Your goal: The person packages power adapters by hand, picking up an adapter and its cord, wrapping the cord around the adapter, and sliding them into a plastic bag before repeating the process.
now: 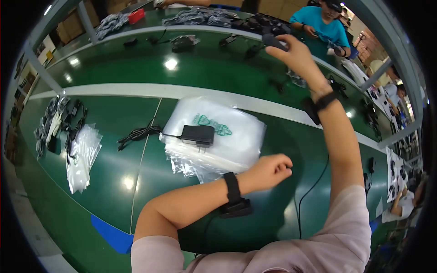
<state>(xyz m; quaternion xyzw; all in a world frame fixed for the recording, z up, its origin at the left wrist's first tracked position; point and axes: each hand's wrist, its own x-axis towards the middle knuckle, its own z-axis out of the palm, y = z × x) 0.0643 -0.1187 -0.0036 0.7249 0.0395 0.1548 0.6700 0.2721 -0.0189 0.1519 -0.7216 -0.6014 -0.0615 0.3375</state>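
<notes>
Over the far green conveyor, my right hand [295, 57] is stretched out and closed on a black power adapter [273, 42], gripped between thumb and fingers. Near the table's middle, my left hand [268, 172] hovers with its fingers curled in and nothing visible in them. Just left of it lies a stack of clear plastic bags [241, 132] with green printed marks. On top of the stack rests another black power adapter [198, 135], its prongs toward me. The bundled black cord [139, 135] of that adapter runs off to the left onto the table.
A pile of bagged cables [54, 120] and a fan of clear bags [82, 159] lie at the left. A grey rail [136, 89] divides table from conveyor. Bagged adapters [184, 42] lie on the conveyor. A person in a blue top [321, 27] sits across; metal frame posts stand around.
</notes>
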